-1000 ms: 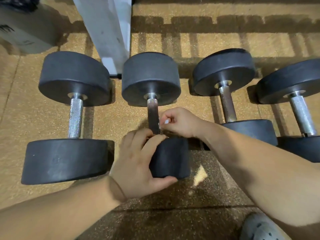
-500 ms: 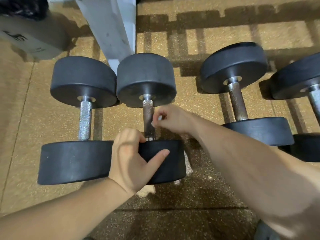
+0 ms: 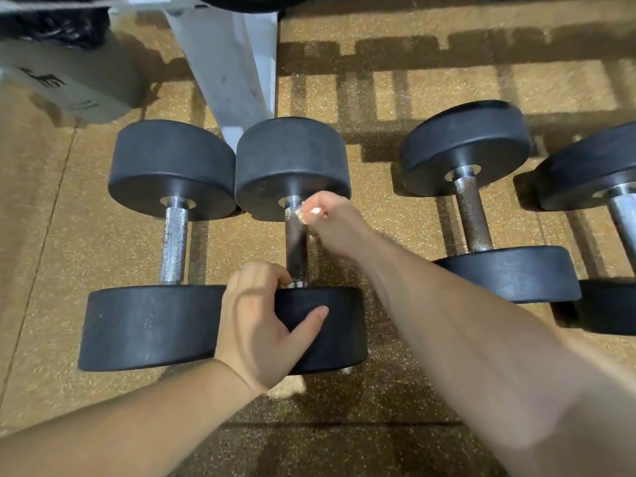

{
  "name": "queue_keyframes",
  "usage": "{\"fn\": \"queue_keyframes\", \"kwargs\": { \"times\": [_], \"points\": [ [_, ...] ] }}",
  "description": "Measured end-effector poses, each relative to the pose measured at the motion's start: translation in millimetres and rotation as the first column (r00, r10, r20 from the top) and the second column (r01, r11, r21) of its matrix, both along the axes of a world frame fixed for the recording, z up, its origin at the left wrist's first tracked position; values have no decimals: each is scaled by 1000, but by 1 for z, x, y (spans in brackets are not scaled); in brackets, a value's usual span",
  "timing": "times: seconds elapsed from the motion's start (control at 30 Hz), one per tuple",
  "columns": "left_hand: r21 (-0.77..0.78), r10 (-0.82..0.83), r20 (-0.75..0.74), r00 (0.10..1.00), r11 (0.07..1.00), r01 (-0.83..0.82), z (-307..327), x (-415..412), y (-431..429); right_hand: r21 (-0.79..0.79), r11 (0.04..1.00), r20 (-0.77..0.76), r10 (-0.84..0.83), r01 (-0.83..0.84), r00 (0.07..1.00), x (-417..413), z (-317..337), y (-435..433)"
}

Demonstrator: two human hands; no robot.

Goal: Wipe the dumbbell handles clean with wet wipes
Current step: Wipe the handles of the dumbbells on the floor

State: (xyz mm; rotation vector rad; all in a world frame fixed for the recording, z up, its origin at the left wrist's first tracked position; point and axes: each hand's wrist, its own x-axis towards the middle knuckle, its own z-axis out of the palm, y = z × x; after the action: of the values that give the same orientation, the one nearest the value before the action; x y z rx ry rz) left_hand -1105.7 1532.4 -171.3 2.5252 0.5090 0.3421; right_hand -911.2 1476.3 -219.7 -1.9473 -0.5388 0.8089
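Observation:
Several black dumbbells lie in a row on the speckled floor. My left hand (image 3: 261,321) grips the near head (image 3: 337,325) of the second dumbbell, thumb across its face. That dumbbell's metal handle (image 3: 296,249) runs up to its far head (image 3: 292,160). My right hand (image 3: 330,222) pinches a small white wet wipe (image 3: 314,211) against the top of this handle, just under the far head. Only a scrap of the wipe shows between the fingers. The leftmost dumbbell's handle (image 3: 174,242) stands bare beside it, its heads touching the second dumbbell's.
Two more dumbbells lie to the right, one with handle (image 3: 471,218) and one cut off by the frame edge (image 3: 623,215). A white metal rack leg (image 3: 227,70) stands behind the second dumbbell. A grey base (image 3: 69,87) sits at the upper left.
The second dumbbell has shifted left against the first one. My right hand with the wipe has slid up the handle from near the lower head to the far head.

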Motion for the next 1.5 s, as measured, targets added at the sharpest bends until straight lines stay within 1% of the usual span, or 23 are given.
{"fn": "queue_keyframes", "kwargs": {
  "times": [0.07, 0.1, 0.2, 0.3, 0.33, 0.37, 0.43, 0.47, 0.5, 0.53, 0.57, 0.63, 0.67, 0.7, 0.73, 0.8, 0.83, 1.03, 1.17, 1.33, 1.4, 1.43, 1.5],
  "points": [
    [-7, -4, 11, 1000, 1000, 4, 1, 0, -1, 11, 998, -42, -67, 68, 997, -4, -1, 5],
    [-13, -5, 15, 1000, 1000, 6, 1, 0, -1, 10, 999, -26, -35, 35, 999, -5, -2, 2],
    [-27, -4, 7, 1000, 1000, 4, 1, -1, -2, -60, 967, 1, 248, -248, 969, -7, 1, -18],
    [-32, -8, 4, 1000, 999, 8, 0, -1, -2, -202, 822, -93, 525, -533, 846, -6, 12, -28],
    [-35, -9, 4, 1000, 999, 10, 0, -1, -1, -230, 811, -59, 540, -538, 839, -3, 15, -25],
    [-38, -11, 5, 1000, 999, 11, 0, -1, -1, -235, 841, -18, 498, -488, 867, 0, 18, -19],
    [-37, -10, 13, 1000, 999, 10, 0, -2, -1, -212, 947, 38, 256, -242, 966, 2, 22, -8],
    [-33, -9, 16, 1000, 999, 9, 0, -2, -1, -196, 974, 56, 125, -112, 991, 0, 22, -4],
    [-28, -8, 12, 1000, 1000, 8, -1, -2, 0, -204, 977, 77, 72, -55, 994, -5, 20, -5],
    [-24, -4, -2, 1000, 1000, 4, 0, -3, 0, -239, 966, 83, 122, -99, 989, -10, 17, -9],
    [-24, 3, -25, 1000, 1000, -4, 0, -3, 1, -281, 936, 55, 235, -211, 970, -15, 15, -16],
    [-20, 23, -85, 996, 999, -24, 1, -2, 3, -359, 811, -22, 488, -463, 872, -18, 21, -30],
    [-4, 21, -117, 993, 1000, -22, 3, -1, 4, -372, 771, -43, 541, -516, 840, -14, 26, -32],
    [23, 10, -136, 991, 1000, -6, 6, 0, 7, -351, 786, -39, 530, -508, 847, -9, 32, -31],
    [46, -10, -136, 991, 999, 17, 11, 0, 12, -300, 837, -17, 476, -459, 879, -5, 40, -26],
    [59, -44, -82, 996, 997, 49, 25, 0, 30, -180, 930, 53, 333, -319, 941, -2, 56, -11],
    [66, -38, -65, 997, 997, 42, 32, -2, 43, -146, 945, 78, 305, -292, 949, -4, 62, -2],
    [210, 210, -197, 958, 963, -168, 54, -40, 123, -154, 930, 178, 358, -333, 917, -31, 78, 51],
    [130, 365, -354, 861, 931, -341, 46, -64, 144, -156, 926, 200, 370, -344, 907, -48, 81, 80],
    [4, 329, -445, 833, 931, -366, 41, -88, 162, -184, 914, 214, 395, -361, 893, -68, 68, 106],
    [-78, 349, -465, 813, 899, -431, 38, -86, 166, -193, 913, 223, 399, -361, 889, -78, 62, 120],
    [-82, 366, -477, 799, 887, -455, 34, -81, 160, -199, 909, 234, 407, -367, 883, -81, 60, 122],
    [9, 414, -472, 778, 885, -465, 24, -75, 153, -221, 877, 255, 475, -427, 842, -90, 51, 133]
  ]
}}
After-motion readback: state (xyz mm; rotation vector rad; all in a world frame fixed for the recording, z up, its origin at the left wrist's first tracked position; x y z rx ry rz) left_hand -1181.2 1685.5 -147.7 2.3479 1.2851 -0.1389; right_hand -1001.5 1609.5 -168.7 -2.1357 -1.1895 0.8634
